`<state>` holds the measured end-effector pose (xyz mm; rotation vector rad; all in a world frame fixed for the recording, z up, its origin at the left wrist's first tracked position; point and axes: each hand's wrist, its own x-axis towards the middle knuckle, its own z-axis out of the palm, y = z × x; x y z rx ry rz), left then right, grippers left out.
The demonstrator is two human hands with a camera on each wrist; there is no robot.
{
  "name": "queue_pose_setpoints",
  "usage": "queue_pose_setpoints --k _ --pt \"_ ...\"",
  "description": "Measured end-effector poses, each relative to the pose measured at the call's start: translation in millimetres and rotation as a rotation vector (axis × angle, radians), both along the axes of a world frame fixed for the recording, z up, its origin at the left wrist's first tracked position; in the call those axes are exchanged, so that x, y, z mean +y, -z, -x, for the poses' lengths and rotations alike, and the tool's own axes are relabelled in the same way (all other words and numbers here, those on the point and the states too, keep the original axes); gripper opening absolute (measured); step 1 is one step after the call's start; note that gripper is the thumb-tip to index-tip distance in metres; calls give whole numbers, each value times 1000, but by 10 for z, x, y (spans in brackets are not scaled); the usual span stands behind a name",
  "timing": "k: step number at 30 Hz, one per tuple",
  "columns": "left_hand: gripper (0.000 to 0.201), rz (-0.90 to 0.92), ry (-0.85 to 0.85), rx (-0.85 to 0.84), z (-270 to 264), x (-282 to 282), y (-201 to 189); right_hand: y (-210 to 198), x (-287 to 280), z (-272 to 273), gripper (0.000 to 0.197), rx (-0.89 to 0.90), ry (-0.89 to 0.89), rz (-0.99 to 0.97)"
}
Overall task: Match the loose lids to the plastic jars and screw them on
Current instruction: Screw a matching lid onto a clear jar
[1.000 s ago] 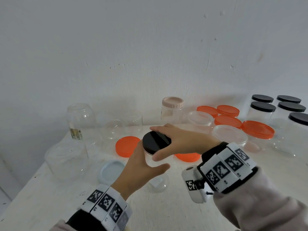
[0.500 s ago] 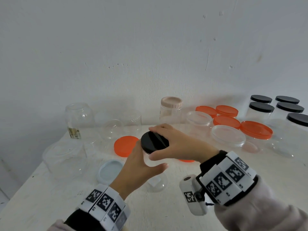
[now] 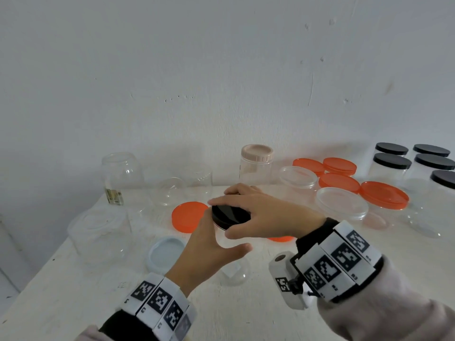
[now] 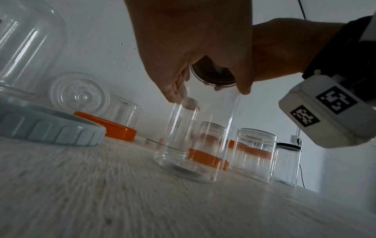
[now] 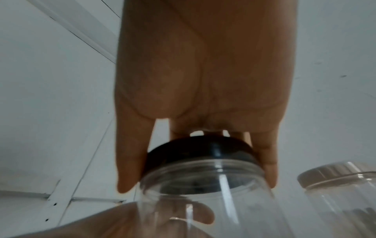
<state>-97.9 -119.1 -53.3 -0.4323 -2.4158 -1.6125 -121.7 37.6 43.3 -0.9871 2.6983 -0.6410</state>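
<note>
Near the worktop's middle, the clear jar (image 4: 189, 136) stands upright, its long axis vertical. The left hand (image 3: 209, 247) wraps its wall; the right hand's (image 3: 268, 215) fingers (image 5: 266, 162) clamp the black lid (image 3: 230, 216) directly above on its mouth.

Lid (image 3: 230, 216) on jar (image 4: 195, 136); jar on table (image 3: 73, 291).

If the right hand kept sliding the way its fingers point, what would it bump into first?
Probably the loose orange lid lying flat just past the black lid that the right hand holds. The fingers point left across the table. Depth is unclear, and the hand might pass above it.
</note>
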Motion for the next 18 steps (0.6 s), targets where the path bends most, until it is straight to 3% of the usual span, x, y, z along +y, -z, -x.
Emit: queue_pose_setpoints --k 3,6,8,13,18 --pt "72 2 -7 2 4 9 -1 -3 -15 -4 57 72 27 -21" --pt "68 -7 0 12 17 14 0 107 -165 -52 59 312 152 -136" --pt "68 -10 1 13 19 11 8 128 -224 -73 62 376 213 -181" --pt "75 10 -11 0 27 -5 21 -126 -23 23 69 23 22 -184" --pt "76 8 -3 7 40 -10 26 -112 -58 14 64 117 36 -183"
